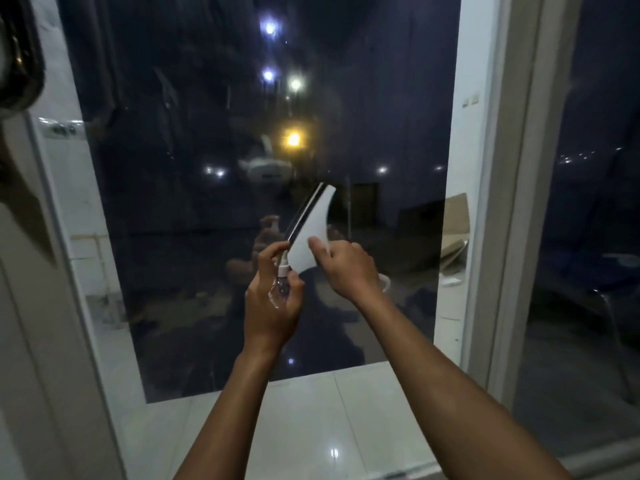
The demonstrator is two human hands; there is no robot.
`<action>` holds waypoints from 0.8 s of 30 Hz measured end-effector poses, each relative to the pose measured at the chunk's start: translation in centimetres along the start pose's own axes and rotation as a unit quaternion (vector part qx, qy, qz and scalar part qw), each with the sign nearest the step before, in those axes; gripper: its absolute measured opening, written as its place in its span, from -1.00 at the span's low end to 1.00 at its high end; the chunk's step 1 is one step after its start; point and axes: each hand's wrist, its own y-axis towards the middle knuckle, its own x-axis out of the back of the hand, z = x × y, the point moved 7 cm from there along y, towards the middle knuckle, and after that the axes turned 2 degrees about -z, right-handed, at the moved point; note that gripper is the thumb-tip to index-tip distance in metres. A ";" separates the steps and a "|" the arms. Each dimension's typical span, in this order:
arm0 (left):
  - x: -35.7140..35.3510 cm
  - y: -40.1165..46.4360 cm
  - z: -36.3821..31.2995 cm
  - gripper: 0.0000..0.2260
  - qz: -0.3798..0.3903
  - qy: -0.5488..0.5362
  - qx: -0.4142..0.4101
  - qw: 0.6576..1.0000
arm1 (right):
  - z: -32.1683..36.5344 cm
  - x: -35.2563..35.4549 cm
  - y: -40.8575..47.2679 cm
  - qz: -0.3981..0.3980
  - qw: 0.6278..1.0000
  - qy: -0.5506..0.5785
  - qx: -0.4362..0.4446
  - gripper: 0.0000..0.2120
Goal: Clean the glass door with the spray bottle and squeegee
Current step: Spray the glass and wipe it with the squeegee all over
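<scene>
Floor (311, 427): glossy white tiles, nearest the camera, running up to the foot of the door.
Arms: two bare forearms reach forward from the near edge and meet at mid-scene.
Left hand (272, 306): wrapped around a small clear bottle (281, 291), one finger up on its white spray head; the bottle stands roughly upright, held in the air in front of the glass.
Right hand (346, 268): grips the handle end of a white squeegee (311, 233), thumb on top.
Squeegee: tilted, its dark blade edge facing left and up, its lower corner just beside the spray head; whether it touches the glass I cannot tell.
Door (225, 150): a big dark glass pane just beyond the hands, mirroring them faintly, with point lights and one amber lamp shining in it.
Frame (512, 202): pale upright post right of the pane; another dark pane lies further right.
Cardboard (455, 233): brown sheets near the pane's right edge, farther away.
</scene>
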 end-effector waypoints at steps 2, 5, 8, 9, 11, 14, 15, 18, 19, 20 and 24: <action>-0.1 0.6 -0.2 -0.65 0.005 -0.002 -0.003 1.000 | 0.3 0.1 0.6 0.030 0.996 -0.076 0.034 -0.32; -0.2 0.7 -0.3 -0.64 0.003 0.002 -0.001 1.000 | -2.7 0.8 1.1 0.074 0.989 -0.125 0.015 -0.31; -0.3 0.5 -0.3 -0.65 -0.003 0.000 0.003 1.000 | -7.2 2.5 1.2 0.087 0.984 -0.156 -0.014 -0.27; -0.4 0.4 -0.3 -0.65 -0.003 -0.001 0.006 1.000 | -8.7 3.2 1.0 0.083 0.981 -0.172 -0.023 -0.26; -0.5 0.2 -0.5 -0.64 -0.003 -0.003 0.013 1.000 | -11.2 4.5 0.4 0.077 0.976 -0.202 -0.036 -0.26; -0.4 0.3 -0.8 -0.64 0.000 -0.001 0.014 1.000 | -12.8 6.2 -0.2 0.051 0.973 -0.223 -0.030 -0.27; -0.4 0.4 -1.0 -0.64 0.001 0.000 0.012 1.000 | -12.8 6.9 -0.2 0.039 0.974 -0.220 -0.025 -0.28; -0.4 1.3 -1.8 -0.63 -0.001 0.002 0.010 1.000 | -11.0 8.3 0.4 0.022 0.988 -0.152 -0.022 -0.29; -0.4 1.4 -1.9 -0.63 -0.001 0.002 0.010 1.000 | -9.9 8.4 0.8 0.024 0.993 -0.112 -0.020 -0.29; -0.5 1.8 -2.2 -0.63 -0.004 0.001 0.008 1.000 | -8.4 8.6 1.7 0.020 0.998 -0.061 -0.020 -0.29; -0.8 2.4 -3.1 -0.64 -0.002 -0.005 -0.003 1.000 | -3.1 8.4 5.7 -0.016 0.986 0.145 -0.076 -0.39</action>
